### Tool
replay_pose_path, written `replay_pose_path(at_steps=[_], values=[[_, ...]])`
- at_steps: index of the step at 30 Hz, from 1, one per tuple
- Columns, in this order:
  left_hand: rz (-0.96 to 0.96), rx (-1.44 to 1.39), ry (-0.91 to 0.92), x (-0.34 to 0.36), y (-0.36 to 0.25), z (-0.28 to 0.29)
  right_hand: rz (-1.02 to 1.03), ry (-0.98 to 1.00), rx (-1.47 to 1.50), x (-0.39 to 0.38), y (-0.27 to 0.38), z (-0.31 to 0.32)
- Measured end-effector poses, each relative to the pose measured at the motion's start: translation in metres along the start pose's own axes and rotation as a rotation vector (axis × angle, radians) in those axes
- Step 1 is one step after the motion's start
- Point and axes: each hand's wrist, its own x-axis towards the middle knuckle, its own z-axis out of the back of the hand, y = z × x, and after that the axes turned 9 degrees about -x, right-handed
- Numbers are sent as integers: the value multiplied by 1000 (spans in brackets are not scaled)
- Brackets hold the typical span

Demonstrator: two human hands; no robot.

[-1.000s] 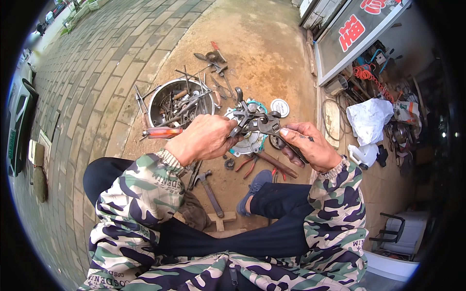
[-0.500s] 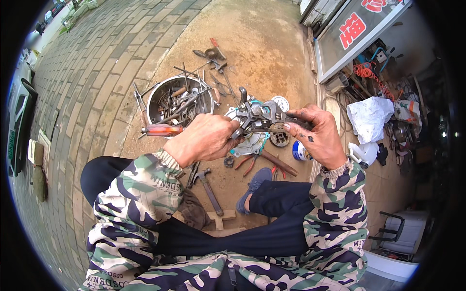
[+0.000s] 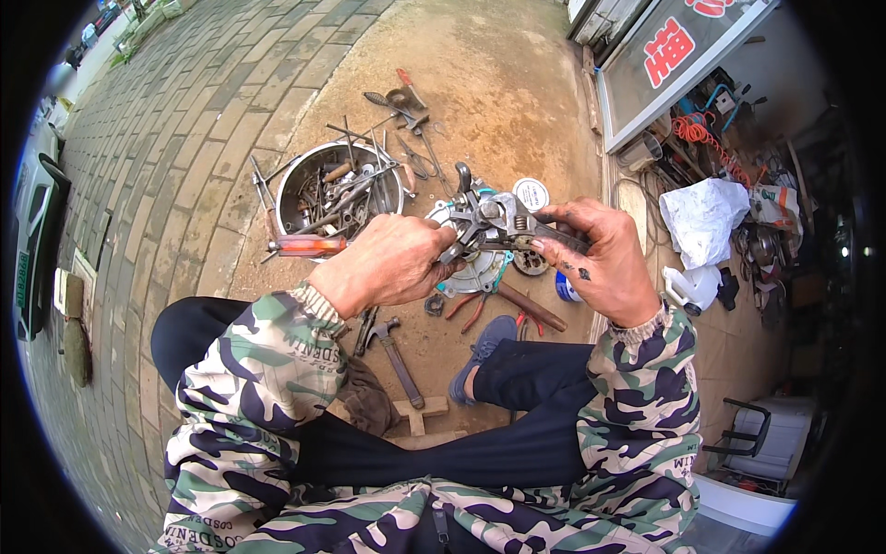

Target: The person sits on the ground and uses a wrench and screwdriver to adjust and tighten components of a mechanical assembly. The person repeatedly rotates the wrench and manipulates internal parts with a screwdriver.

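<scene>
Dark metal, an adjustable wrench [image 3: 522,222] is gripped in the right hand [image 3: 604,254]; its handle, slanted towards the body a second ago, is now held nearly level. The puller [image 3: 476,223] is clasped by the left hand [image 3: 392,263] above a teal-edged casing [image 3: 475,279]. A metal bowl [image 3: 288,187] is heaped with tools [image 3: 349,197].

Large red, white-edged characters [image 3: 669,51] stand on the glass pane [image 3: 635,88]. Dark capital lettering runs across the camouflage sleeves [image 3: 263,365]. Green plate [image 3: 22,277] on car [image 3: 39,189] bears characters. White disc [image 3: 531,193]: print too small.
</scene>
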Motion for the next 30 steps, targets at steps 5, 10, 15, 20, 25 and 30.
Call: replay_pose_path(at_steps=[5, 10, 15, 20, 25, 30], values=[[12, -2, 13, -1, -3, 4, -94, 53, 94, 0, 2, -5], [2, -31, -6, 1, -1, 0, -278, 164, 430, -3, 3, -14], [13, 1, -39, -1, -3, -1, -407, 256, 581, -1, 10, -9], [201, 66, -27, 2, -2, 4, -403, 151, 647, 0, 12, -24], [154, 137, 30, -8, 0, 20, -433, 128, 647, 1, 13, -21], [190, 136, 111, -31, 26, 40, -400, 107, 605, -5, 1, -22]])
